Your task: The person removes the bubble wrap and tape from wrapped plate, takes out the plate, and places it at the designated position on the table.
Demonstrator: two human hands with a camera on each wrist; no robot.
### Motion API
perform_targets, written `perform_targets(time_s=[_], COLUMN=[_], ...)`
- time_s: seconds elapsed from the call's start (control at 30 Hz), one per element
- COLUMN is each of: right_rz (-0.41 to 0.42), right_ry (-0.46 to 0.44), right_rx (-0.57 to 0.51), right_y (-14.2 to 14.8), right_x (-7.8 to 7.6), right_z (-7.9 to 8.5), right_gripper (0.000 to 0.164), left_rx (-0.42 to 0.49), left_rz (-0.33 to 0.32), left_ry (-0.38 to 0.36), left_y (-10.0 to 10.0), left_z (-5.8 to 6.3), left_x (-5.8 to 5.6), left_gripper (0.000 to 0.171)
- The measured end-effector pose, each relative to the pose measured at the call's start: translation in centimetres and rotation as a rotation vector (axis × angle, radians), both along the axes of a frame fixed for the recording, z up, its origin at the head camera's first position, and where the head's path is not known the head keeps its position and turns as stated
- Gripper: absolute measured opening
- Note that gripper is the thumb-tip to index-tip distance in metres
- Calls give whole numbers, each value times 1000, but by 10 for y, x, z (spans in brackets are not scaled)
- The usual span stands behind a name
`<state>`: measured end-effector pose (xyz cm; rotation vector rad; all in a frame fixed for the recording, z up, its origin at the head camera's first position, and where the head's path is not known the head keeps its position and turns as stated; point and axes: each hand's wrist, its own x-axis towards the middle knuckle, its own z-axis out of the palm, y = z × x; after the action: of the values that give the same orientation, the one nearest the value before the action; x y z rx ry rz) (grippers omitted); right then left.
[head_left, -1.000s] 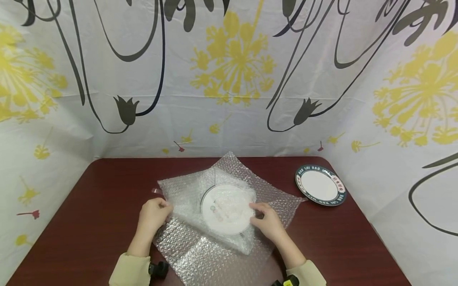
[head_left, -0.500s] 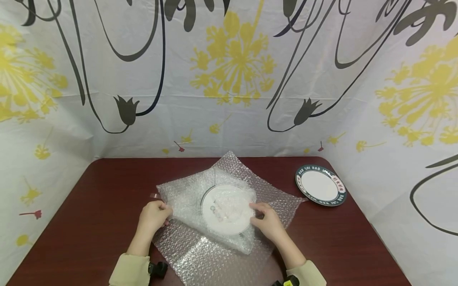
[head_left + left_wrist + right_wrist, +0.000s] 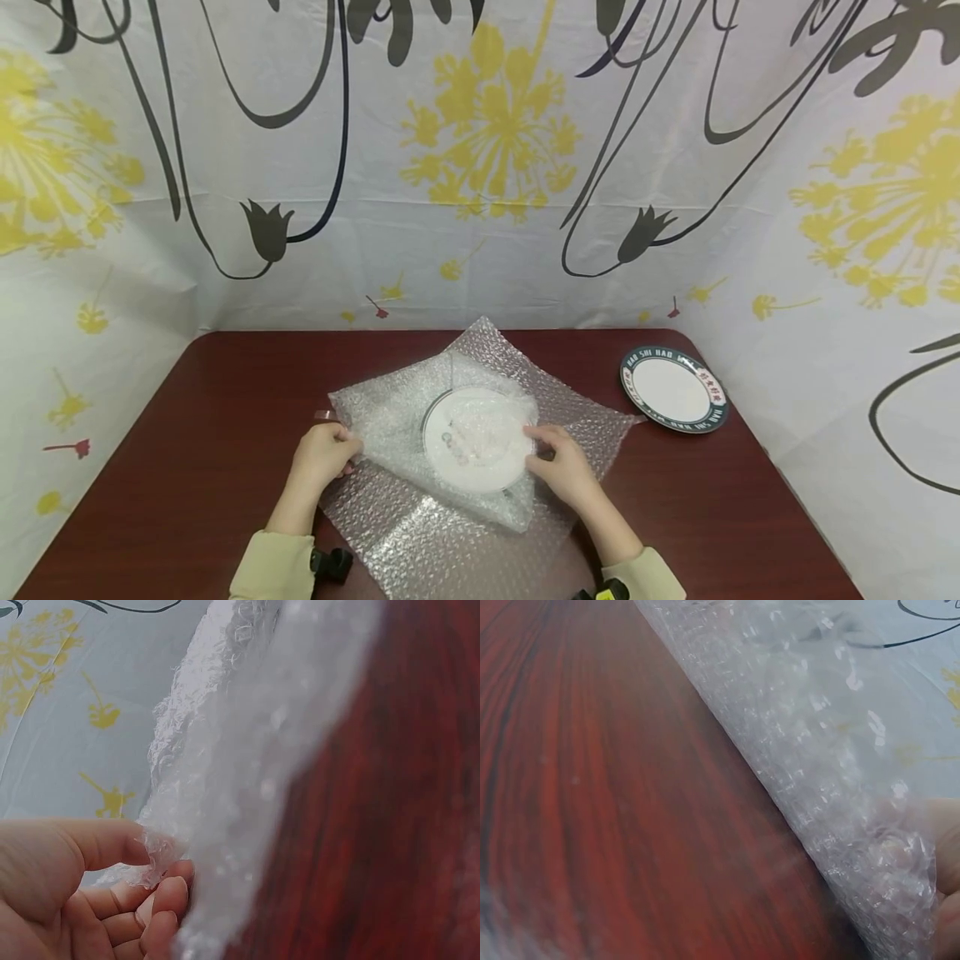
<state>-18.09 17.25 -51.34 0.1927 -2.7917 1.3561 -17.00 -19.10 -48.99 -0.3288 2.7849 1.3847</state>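
Observation:
A white round plate with a dark line near its rim lies mid-table, partly covered by a folded layer of bubble wrap. At its left, my left hand pinches the wrap's edge; the left wrist view has the thumb and fingertips closed on the crinkled film. My right hand grips the plate's right rim through the wrap between thumb and index finger. In the right wrist view, raised bubble wrap hides most of that hand, leaving only a bit of finger at the edge.
The wrap's larger lower part spreads toward the front of the dark red table. A second plate, white with a dark green lettered rim, lies at the right back. Patterned cloth hangs behind and at both sides.
The left hand has drawn the wrap's left corner slightly down and toward the front. The right hand and the plate have stayed in place.

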Motion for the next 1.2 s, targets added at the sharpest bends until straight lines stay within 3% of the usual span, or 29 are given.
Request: perform_targets(time_s=[0.27,0.5,0.7,0.93,1.2], right_rz=[30,46,96,160,181], right_ry=[24,46,89,53,15], right_rx=[-14,66,143,202,237], right_y=[1,-3,-5,-8,-13], right_x=[4,7,12,18,25], right_z=[4,5,9,16,21], right_gripper=[44,40,62,90,98], left_rx=[-11,-6,-9,-14,-30], left_rz=[2,4,5,5,5], left_ry=[-10,-10,-12,-8,-16], left_y=[1,1,1,1,0], left_z=[-3,-2,-1,-3,-4], left_x=[-1,0,0,-1,-1], left_gripper=[7,7,7,8,7])
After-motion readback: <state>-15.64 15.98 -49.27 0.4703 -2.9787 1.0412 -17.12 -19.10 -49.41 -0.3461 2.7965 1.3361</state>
